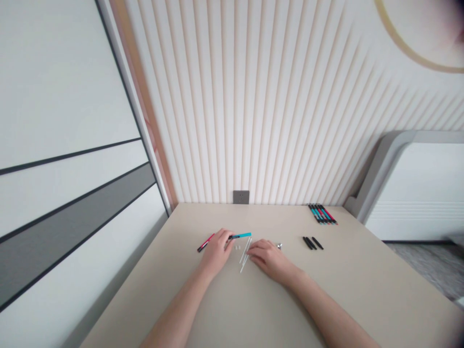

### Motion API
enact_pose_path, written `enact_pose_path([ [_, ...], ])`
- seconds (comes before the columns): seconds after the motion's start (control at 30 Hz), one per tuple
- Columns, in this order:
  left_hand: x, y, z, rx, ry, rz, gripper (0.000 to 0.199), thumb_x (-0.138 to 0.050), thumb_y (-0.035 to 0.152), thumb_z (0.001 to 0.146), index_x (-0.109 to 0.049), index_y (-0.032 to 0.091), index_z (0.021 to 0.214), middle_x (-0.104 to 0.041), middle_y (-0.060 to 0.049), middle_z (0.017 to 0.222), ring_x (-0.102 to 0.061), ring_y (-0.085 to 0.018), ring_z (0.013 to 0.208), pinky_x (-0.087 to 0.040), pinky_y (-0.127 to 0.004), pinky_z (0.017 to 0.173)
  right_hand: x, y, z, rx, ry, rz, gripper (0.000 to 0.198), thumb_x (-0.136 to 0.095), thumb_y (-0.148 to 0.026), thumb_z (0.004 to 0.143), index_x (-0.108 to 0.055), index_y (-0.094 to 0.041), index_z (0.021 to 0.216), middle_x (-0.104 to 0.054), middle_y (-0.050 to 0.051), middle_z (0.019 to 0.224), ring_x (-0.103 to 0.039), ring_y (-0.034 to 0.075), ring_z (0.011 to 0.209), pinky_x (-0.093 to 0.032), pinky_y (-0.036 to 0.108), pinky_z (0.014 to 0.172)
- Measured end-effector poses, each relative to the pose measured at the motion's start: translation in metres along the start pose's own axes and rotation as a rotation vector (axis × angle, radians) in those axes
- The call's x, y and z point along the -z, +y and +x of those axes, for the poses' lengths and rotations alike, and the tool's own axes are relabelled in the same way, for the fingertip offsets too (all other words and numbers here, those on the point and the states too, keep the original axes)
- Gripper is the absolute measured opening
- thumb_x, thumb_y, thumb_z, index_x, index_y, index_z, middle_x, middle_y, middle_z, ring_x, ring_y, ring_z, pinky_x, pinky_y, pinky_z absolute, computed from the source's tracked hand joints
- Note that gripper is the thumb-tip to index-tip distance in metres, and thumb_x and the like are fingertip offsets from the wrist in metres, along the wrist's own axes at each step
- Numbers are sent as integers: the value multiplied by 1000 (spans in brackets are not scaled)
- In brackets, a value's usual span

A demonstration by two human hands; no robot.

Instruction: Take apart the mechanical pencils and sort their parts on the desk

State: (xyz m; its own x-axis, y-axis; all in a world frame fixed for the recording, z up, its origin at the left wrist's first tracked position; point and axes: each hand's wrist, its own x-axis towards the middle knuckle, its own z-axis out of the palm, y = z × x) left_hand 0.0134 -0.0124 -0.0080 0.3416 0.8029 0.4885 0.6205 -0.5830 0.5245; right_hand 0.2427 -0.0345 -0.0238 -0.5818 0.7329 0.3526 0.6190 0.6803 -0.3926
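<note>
My left hand (216,252) grips the teal pen (239,236) mid-worktop (355,290); its long axis runs left-right, teal end toward the right edge. My right hand (268,257) rests loosely curled beside white tubes (245,253).

Head-worn view, forward and down, table (362,290) near

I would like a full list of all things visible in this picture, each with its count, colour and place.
beige table: one, beige, fills the lower view
teal pen: one, teal and black, at left fingertips
red pen: one, red and black, left of left hand
clear thin tubes: several, clear, between the hands
black caps: three, black, right of right hand
row of pens: several, teal, red, black, far right
grey wall socket: one, grey, behind table
left hand: on table
right hand: on table
</note>
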Motion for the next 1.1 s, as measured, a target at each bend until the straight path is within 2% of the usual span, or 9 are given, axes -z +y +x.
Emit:
enact_pose_path([
  [0.2, -2, -2, -1, 1, -30, 26, 13, -51, 14, 90, -58, 21, 98, -63, -3, 96, -60, -19, 89, -48, -34, 82, 5, 0, -1, -20, -30, -33, 19, -57, -26, 93, -68, -28, 108, -68, 2, 99, -58, 18, 97, -41, 31, 88],
  [0.37, -2, -2, -1, 0, -20, 36, 13, -51, 15, 90, -59, 21, 98, -64, -3, 96, -61, -20, 90, -48, -34, 83, 8, -1, 0, 11, -80, -46, 15, -56, -31, 94, -71, -27, 96, -68, 0, 90, -58, 17, 91, -38, 31, 83],
  [0.7, -2, -4, -1, -7, -24, 32, 14, -51, 15, 90, -59, 22, 100, -64, -4, 96, -61, -20, 90, -49, -34, 83, 7, -5, 2, 22, -81, -49, 18, -50, -26, 97, -66, -22, 88, -67, 2, 88, -58, 17, 89, -39, 30, 80],
  [0.83, -2, -5, -1, -3, -25, 27, 14, -51, 15, 91, -60, 22, 99, -64, -4, 95, -62, -20, 89, -50, -33, 81, 10, -5, 3, -35, 20, 22, 19, -45, -23, 98, -63, -21, 94, -67, 4, 90, -59, 17, 86, -43, 30, 80],
  [1.0, -2, -5, 0, 12, -12, 15, 14, -52, 16, 91, -61, 21, 99, -64, -4, 94, -62, -20, 88, -50, -32, 80, 15, 6, 2, -132, 258, -11, 25, -40, -22, 99, -60, -23, 115, -65, 7, 101, -60, 19, 91, -45, 33, 83],
  [1.1, -2, -5, 0, 21, -15, 23, 14, -50, 16, 91, -61, 21, 99, -64, -5, 94, -62, -19, 86, -50, -32, 79, 17, 12, 0, -207, 330, -58, 29, -37, -22, 100, -62, -23, 114, -63, 8, 103, -60, 19, 87, -46, 34, 81],
])
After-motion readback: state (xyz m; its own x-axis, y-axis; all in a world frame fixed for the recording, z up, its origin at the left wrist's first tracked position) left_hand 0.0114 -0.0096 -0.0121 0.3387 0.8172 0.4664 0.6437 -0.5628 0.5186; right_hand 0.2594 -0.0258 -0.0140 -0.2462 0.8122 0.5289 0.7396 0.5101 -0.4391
